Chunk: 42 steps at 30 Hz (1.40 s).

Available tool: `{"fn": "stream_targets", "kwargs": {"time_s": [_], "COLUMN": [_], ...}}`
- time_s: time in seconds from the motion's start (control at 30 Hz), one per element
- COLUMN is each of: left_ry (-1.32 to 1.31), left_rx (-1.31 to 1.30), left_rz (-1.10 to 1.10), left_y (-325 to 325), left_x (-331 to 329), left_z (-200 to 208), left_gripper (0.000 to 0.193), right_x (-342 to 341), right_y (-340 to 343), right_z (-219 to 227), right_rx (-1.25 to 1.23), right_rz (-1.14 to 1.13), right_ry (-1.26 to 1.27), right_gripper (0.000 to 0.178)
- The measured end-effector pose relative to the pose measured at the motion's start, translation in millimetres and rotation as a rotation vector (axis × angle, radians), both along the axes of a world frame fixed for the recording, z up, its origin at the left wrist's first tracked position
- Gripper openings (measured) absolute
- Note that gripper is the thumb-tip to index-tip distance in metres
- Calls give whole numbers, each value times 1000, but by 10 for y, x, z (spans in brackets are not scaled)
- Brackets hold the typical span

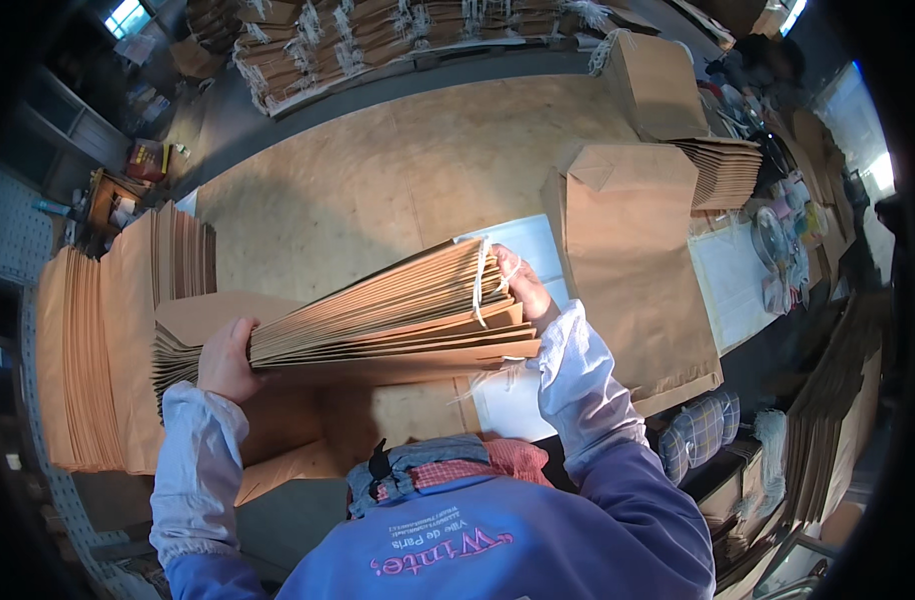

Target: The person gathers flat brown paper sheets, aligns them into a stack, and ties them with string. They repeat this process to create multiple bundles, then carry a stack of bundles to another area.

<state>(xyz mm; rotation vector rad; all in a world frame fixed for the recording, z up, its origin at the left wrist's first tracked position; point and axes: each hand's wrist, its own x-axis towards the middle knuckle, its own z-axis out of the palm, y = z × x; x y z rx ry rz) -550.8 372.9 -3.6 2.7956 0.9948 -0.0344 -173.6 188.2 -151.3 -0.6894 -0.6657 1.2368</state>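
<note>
A thick bundle of brown kraft paper bags [378,310] lies slanted across the front of the wooden table, its many folded edges fanned toward me. My left hand [230,362] is closed on the bundle's left end, thumb over the near edges. At the other end my right hand [523,283] grips the bundle's far right corner, its fingertips partly hidden. A white string [481,285] hangs down over the edges beside that hand. Under the bundle's right end, a pale blue-white sheet [518,405] shows on the table.
Upright stacks of brown paper bags [88,360] stand at the left. A large flat bag [628,260] lies on the right, with another bag stack [723,170] behind it. Clutter in plastic [778,240] sits at the far right. Strung bundles [378,40] fill a surface beyond the table [398,150].
</note>
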Motion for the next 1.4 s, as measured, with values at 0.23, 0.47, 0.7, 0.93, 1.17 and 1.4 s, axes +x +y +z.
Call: {"fn": "stream_targets", "kwargs": {"time_s": [0.23, 0.47, 0.7, 0.93, 1.17, 1.4], "left_ry": [-16, -20, -35, 24, 19, 48], "left_rx": [38, 60, 149, 53, 93, 47], "left_rz": [25, 20, -51, 0, -21, 41], "left_y": [8, 11, 3, 27, 23, 81], "left_x": [-19, -12, 11, 30, 48, 78], "left_z": [-41, -57, -28, -20, 0, -39], "left_gripper": [61, 64, 82, 85, 78, 63], "right_x": [105, 148, 265, 158, 62, 137], "right_y": [48, 118, -26, -83, -167, -292], "right_z": [51, -224, -265, -51, -89, -170], "right_rx": [-85, -210, -156, -215, -64, -91], "right_rz": [-14, 4, -112, 24, -13, -37], "right_ry": [-208, -328, -281, -208, 80, -132], "right_gripper": [49, 76, 65, 53, 46, 45]}}
